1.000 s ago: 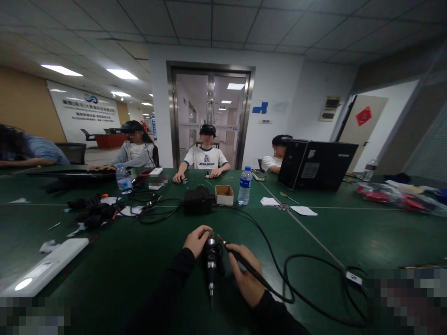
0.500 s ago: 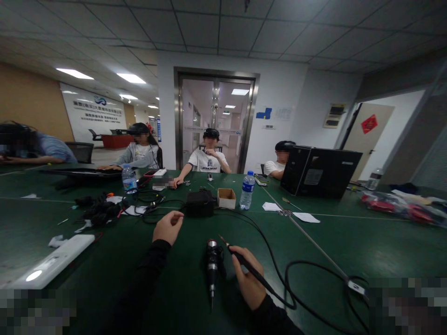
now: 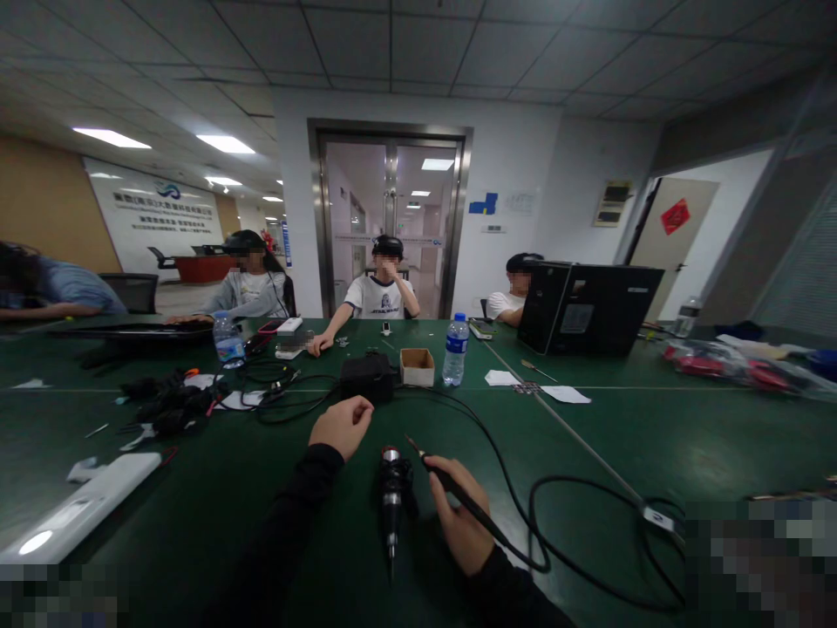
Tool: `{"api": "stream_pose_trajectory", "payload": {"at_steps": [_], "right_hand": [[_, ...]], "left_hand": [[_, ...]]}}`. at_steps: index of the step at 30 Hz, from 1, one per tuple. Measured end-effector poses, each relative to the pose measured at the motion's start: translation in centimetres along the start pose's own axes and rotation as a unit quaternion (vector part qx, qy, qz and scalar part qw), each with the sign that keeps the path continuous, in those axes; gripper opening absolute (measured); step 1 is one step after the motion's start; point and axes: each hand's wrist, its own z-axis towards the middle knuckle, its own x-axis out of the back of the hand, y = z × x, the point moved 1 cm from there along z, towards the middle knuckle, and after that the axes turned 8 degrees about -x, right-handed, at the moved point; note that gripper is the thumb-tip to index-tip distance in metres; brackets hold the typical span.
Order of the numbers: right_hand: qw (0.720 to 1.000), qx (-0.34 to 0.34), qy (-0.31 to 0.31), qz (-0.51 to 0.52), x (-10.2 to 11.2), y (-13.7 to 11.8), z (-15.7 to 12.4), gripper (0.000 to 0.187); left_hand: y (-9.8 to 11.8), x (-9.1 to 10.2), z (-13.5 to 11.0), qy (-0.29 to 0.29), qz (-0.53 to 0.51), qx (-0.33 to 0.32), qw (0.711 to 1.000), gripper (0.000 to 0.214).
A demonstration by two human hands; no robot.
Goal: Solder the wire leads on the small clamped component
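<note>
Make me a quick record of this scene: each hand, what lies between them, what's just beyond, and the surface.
Left hand: fingers curled; anything tiny held can't be made out
Right hand: grips a black corded pen-shaped tool
Between: a dark metal-tipped tool, narrow tip toward the wearer
Beyond: black box, small open carton, water bottle
Surface: green table

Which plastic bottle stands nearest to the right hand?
The bottle beside the open box; the left bottle and far-right bottle stand farther from the right hand.
</note>
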Motion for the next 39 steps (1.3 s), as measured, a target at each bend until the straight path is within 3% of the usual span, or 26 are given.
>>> {"api": "stream_pose_trajectory", "payload": {"at_steps": [4,7,11,14,19,24,28,34,39], "right_hand": [[1.000,-0.012,0.002,0.021,0.1,0.0,0.0,0.018],[0.999,-0.029,-0.005,0.039,0.0,0.0,0.0,0.019],[0.999,-0.029,0.007,0.037,0.1,0.2,0.2,0.019],[0.999,-0.030,0.023,0.030,0.4,0.5,0.4,0.019],[0.998,-0.048,0.040,0.029,0.8,0.7,0.6,0.021],[0.997,-0.055,0.035,0.039,0.8,0.7,0.5,0.020],[0.997,-0.055,0.040,0.040,0.8,0.6,0.5,0.021],[0.997,-0.059,0.031,0.040,0.9,0.3,0.6,0.020],[0.996,-0.069,0.022,0.044,0.9,0.1,0.6,0.020]], "left_hand": [[1.2,-1.2,0.1,0.006,-0.039,0.004,0.999,0.020],[2.1,-2.2,-0.8,-0.027,-0.045,0.004,0.999,0.026],[3.4,-4.4,-3.9,-0.103,-0.004,0.066,0.993,0.071],[4.3,-6.4,-6.1,-0.109,0.020,0.076,0.991,0.091],[5.5,-8.1,-7.5,-0.111,0.062,0.075,0.989,0.090],[5.4,-6.7,-7.3,-0.140,0.076,0.057,0.986,0.080],[2.1,-3.9,-6.5,-0.170,0.095,0.040,0.980,0.079],[-6.9,1.9,-4.9,-0.211,0.182,0.053,0.959,0.074],[-14.0,6.9,-4.4,-0.186,0.266,0.112,0.939,0.071]]}}
